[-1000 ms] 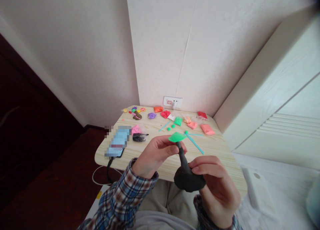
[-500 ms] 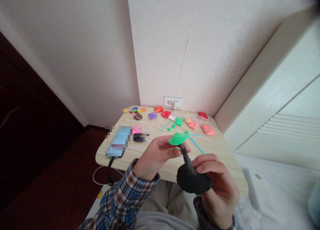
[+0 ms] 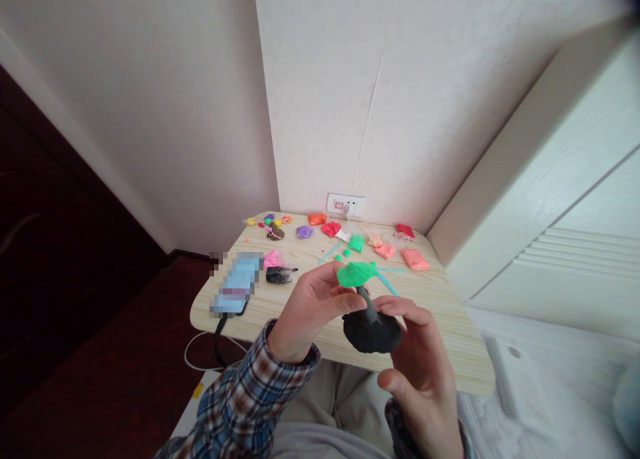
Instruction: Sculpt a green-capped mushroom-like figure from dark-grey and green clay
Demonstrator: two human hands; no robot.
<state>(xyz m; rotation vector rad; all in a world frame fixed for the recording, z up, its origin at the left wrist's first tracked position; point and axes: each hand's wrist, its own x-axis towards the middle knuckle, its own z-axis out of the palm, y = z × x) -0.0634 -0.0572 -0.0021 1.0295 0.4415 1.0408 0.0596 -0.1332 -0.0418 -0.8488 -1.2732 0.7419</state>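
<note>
My left hand [image 3: 310, 309] pinches a flat green clay piece [image 3: 356, 273] that sits on top of the thin stem of a black clay figure [image 3: 371, 330]. The figure has a wide rounded base. My right hand [image 3: 423, 372] holds that base from the right and below, with the thumb on top and the other fingers loosely curled. Both hands are raised above the near edge of a small light wooden table [image 3: 450, 329].
Several bags and lumps of coloured clay [image 3: 415, 258] lie along the table's far side, with small clay figures [image 3: 274, 231] at the far left. A phone [image 3: 236, 283] with a cable lies left, a black clay bag [image 3: 277, 274] beside it. A white cabinet [image 3: 560, 199] stands right.
The black figure has risen and tipped more upright, closer to my left hand. My right hand has shifted its grip lower, with its fingers now looser under the base.
</note>
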